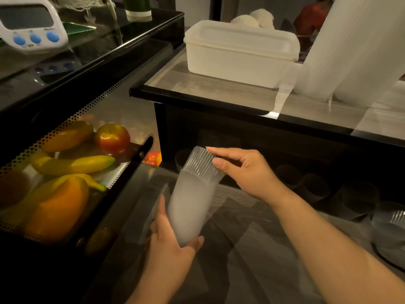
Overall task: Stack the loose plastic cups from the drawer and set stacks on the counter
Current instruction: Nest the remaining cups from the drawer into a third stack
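Both hands are on one thing: my left hand [168, 242], low in the frame's centre, curls round the narrow base of the frosted translucent stack of nested plastic cups [192, 198], thumb on one side and fingers behind, while my right hand [245, 172] pinches the ribbed clear rims at the top with thumb and fingertips. I judge the split grip is there to keep the column straight: the lower hand bears the weight, the upper one squares the rims so the cups seat fully. The stack tilts slightly, top toward the upper right, and hangs above the open grey drawer [252, 249] in the lower middle, not yet on anything. More loose clear cups [392, 229] lie at the right edge, so I judge the gathering is partway done. In the upper right, tall white stacks of cups [341, 58] already stand on the glass-topped counter [219, 88], just beside a white lidded plastic box [238, 53]. Left of the drawer, a black perforated tray [72, 119] holds yellow bananas [72, 165] and a red apple [112, 139].
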Demonstrator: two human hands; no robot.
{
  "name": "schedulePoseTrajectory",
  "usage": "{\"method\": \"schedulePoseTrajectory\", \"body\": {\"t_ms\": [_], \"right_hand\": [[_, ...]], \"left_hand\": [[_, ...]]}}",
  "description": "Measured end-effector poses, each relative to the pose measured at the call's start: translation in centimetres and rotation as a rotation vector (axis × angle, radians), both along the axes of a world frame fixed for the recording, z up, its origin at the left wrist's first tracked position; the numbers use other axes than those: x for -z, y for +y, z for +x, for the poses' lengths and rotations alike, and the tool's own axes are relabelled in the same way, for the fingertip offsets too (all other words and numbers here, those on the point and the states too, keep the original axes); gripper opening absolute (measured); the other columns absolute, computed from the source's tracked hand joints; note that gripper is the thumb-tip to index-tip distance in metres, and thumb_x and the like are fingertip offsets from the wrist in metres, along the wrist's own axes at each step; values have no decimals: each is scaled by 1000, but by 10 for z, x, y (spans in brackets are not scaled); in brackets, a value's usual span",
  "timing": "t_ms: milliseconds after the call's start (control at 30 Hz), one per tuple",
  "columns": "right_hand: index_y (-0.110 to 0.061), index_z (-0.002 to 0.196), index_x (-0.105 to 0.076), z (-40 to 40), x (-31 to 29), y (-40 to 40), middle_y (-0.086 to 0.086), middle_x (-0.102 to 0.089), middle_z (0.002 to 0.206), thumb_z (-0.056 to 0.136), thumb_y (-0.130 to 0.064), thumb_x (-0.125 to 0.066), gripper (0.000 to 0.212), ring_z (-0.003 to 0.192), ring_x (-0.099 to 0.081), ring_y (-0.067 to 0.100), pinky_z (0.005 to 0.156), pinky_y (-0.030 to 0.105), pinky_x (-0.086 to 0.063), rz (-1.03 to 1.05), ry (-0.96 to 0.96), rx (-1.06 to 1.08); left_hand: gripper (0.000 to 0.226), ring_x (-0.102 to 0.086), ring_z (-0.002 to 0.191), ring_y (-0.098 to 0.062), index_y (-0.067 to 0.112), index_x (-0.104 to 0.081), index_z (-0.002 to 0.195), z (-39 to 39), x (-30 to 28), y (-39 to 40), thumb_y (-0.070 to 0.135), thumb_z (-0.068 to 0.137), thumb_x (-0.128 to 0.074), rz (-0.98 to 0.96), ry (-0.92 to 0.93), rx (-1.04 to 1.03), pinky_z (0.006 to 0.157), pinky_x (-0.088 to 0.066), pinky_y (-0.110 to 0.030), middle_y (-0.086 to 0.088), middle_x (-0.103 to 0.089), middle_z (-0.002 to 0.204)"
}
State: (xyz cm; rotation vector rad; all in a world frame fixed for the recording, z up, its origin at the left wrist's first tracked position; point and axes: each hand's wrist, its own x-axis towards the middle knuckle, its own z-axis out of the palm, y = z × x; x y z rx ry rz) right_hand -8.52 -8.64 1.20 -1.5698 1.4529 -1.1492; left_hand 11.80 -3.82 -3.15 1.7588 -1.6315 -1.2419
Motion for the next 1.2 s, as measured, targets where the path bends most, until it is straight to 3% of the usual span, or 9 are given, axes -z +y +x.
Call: {"method": "schedulePoseTrajectory", "body": {"t_ms": [200,300,433,500,633,900,1000,1067,1200], "right_hand": [[-34,122,-66,8,9,0,-21,-62,88,95,-29,-60,28,90,-62,2,79,21,-51,15,216,-122],[-24,121,-70,12,11,-2,-11,-54,79,100,-40,-50,33,79,-57,9,72,28,-49,8,238,-227],[-24,119,-69,16,23,-24,-9,-62,98,102,-38,-46,32,93,-59,1,82,22,-48,-19,121,-19],[-27,131,-61,20,41,-43,-5,-61,122,100,-37,-51,34,109,-58,4,95,26,-47,62,285,121],[-27,152,-32,37,79,-77,9,-45,145,98,-36,-53,59,127,-49,26,104,35,-43,332,682,-51],[-12,128,-56,43,100,-86,11,-60,118,100,-22,-48,31,105,-61,27,89,40,-52,237,830,-4],[-21,108,-65,29,85,-72,-1,-67,93,98,-44,-50,30,86,-64,15,78,40,-54,124,621,173],[-24,107,-64,16,63,-60,-9,-65,92,96,-53,-49,34,87,-62,10,80,37,-54,169,394,254],[-20,107,-64,-5,16,-26,0,-69,108,101,-34,-47,23,106,-65,17,94,35,-55,139,-237,247]], "left_hand": [[128,-34,136,-22,43,12,149,2,5,-3,24,70,-86,5,-30,1,110,-34,-44,2,-21,154],[129,-37,133,-25,43,9,150,2,9,-7,26,67,-88,22,-63,-39,109,-36,-48,-1,-27,151],[125,-47,123,-26,43,6,151,7,18,-11,26,69,-87,35,-51,-79,102,-40,-44,-5,-38,143],[125,-49,120,-26,44,9,150,8,20,-10,28,70,-86,44,-61,-88,102,-41,-43,-5,-40,141],[126,-48,122,-25,44,15,149,8,16,-13,32,72,-84,62,-90,-83,103,-40,-42,-4,-39,142],[127,-38,135,-24,38,16,150,23,11,-15,34,72,-83,16,-128,-72,110,-34,-41,-3,-29,152],[126,-41,133,-25,40,16,150,22,9,-12,34,72,-84,34,-110,-71,110,-35,-42,-4,-30,152],[127,-44,131,-26,41,14,150,19,10,-9,32,71,-85,39,-100,-52,110,-38,-44,-4,-33,150],[126,-44,129,-24,43,11,150,12,7,-4,27,70,-86,61,-58,-13,109,-37,-42,-2,-33,148]]}}
